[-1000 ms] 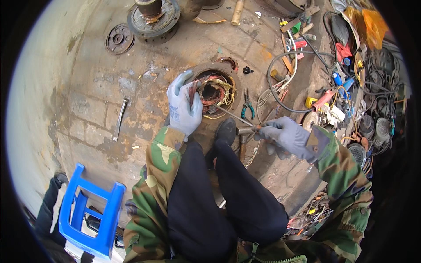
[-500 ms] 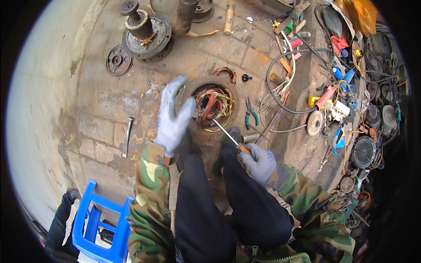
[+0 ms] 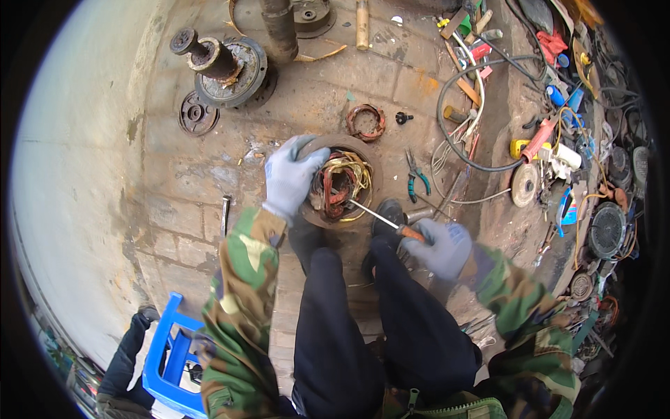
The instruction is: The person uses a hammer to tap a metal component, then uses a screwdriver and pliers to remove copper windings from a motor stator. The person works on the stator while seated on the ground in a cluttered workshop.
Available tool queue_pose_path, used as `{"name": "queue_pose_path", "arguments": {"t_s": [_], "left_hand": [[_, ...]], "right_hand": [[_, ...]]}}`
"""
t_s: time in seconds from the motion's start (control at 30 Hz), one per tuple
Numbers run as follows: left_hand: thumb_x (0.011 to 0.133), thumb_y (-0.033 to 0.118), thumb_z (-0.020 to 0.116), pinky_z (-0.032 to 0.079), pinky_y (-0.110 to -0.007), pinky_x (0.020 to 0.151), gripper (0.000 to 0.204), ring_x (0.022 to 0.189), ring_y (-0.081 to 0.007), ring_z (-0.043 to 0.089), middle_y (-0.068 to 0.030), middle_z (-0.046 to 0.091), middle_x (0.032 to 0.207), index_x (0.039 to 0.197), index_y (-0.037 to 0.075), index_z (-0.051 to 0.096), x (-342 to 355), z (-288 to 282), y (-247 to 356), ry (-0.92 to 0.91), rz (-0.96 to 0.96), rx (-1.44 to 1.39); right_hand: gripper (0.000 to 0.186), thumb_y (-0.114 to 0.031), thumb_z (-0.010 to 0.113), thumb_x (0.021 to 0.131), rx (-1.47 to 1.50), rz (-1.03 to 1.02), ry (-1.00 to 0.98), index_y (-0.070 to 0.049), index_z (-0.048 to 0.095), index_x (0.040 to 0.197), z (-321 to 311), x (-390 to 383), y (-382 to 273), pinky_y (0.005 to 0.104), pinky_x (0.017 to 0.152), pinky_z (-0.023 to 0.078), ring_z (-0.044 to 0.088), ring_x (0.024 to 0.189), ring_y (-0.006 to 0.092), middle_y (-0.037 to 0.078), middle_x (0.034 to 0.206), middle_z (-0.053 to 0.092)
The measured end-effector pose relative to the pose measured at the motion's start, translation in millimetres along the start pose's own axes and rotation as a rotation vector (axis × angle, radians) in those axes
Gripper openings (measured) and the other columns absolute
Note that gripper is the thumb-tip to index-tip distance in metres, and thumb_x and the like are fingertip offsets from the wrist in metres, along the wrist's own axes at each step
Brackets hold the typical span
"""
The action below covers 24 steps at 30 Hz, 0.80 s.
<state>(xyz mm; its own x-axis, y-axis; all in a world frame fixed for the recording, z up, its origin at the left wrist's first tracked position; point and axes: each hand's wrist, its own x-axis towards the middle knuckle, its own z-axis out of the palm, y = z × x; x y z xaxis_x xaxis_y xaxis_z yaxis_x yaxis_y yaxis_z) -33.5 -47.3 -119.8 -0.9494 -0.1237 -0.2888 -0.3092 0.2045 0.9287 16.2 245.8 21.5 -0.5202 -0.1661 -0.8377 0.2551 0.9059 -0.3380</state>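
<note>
Between my feet stands a round motor stator (image 3: 375,166), with red and yellowish copper windings (image 3: 357,174) inside its opening. My left hand (image 3: 289,176), in a pale grey work glove, is closed over the stator's left rim, fingers bent across its upper edge. My right hand (image 3: 443,248), gloved alike, grips a screwdriver (image 3: 410,232) by its orange-brown handle. The shaft slants up and left, and its tip meets the windings at the lower right of the opening. Just beyond the stator lies a loose ring of copper winding (image 3: 381,124).
Pliers with teal handles (image 3: 417,183) lie right of the stator. A metal bar (image 3: 225,215) is at the left. Farther off stand a flanged shaft part (image 3: 234,73) and a wooden handle (image 3: 362,26). Cables, tools and a grinding disc (image 3: 525,185) crowd the right; a blue stool (image 3: 164,342) is near left.
My left hand has come down from above the stator's left side onto its rim. The screwdriver stays in my right hand, tip at the windings. The whole view has shifted slightly.
</note>
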Motion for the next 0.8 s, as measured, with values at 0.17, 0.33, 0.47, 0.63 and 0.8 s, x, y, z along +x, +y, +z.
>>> {"name": "queue_pose_path", "arguments": {"t_s": [0.17,0.33,0.47,0.63,0.8], "left_hand": [[0.091,0.014,0.085,0.055,-0.031,0.095,0.043,0.105,-0.0141,0.068,-0.0112,0.076,0.117,0.125,-0.008,0.071,-49,30,-11,0.342,-0.21,-0.324],[0.094,0.015,0.078,0.054,-0.044,0.097,0.038,0.108,-0.0339,0.069,-0.0183,0.071,0.116,0.127,-0.003,0.067,-41,24,-28,0.197,-0.042,0.003],[0.097,0.017,0.072,0.048,-0.051,0.096,0.031,0.108,-0.0428,0.063,-0.0215,0.067,0.11,0.123,0.001,0.067,-42,14,-29,0.176,0.248,0.392],[0.101,0.016,0.071,0.052,-0.046,0.097,0.03,0.109,-0.0413,0.066,-0.0227,0.068,0.114,0.126,-0.002,0.066,-44,13,-31,0.156,0.248,0.435],[0.098,0.022,0.075,0.051,-0.049,0.097,0.035,0.11,-0.0423,0.065,-0.0222,0.069,0.113,0.124,0.0,0.068,-40,16,-36,0.158,0.083,0.251]], "right_hand": [[0.032,-0.043,0.069,0.099,-0.27,-0.152,0.069,-0.012,0.068,0.108,-27,1,10,0.0488,0.075,0.056,0.074,0.085,0.038,0.014,0.087,0.072],[0.033,-0.043,0.069,0.1,-0.283,-0.246,0.154,-0.011,0.064,0.105,-22,-9,13,0.0504,0.072,0.055,0.073,0.083,0.0388,0.015,0.085,0.072],[0.034,-0.043,0.068,0.101,-0.243,-0.192,0.123,-0.009,0.062,0.1,2,-8,30,0.0515,0.071,0.055,0.072,0.079,0.0409,0.017,0.082,0.07],[0.035,-0.043,0.07,0.101,-0.168,-0.341,0.194,-0.009,0.062,0.098,26,15,70,0.0518,0.07,0.054,0.071,0.079,0.0423,0.019,0.082,0.07],[0.036,-0.046,0.073,0.098,-0.232,-0.475,0.237,-0.01,0.069,0.1,33,46,95,0.0537,0.071,0.054,0.071,0.081,0.0426,0.017,0.084,0.07]]}}
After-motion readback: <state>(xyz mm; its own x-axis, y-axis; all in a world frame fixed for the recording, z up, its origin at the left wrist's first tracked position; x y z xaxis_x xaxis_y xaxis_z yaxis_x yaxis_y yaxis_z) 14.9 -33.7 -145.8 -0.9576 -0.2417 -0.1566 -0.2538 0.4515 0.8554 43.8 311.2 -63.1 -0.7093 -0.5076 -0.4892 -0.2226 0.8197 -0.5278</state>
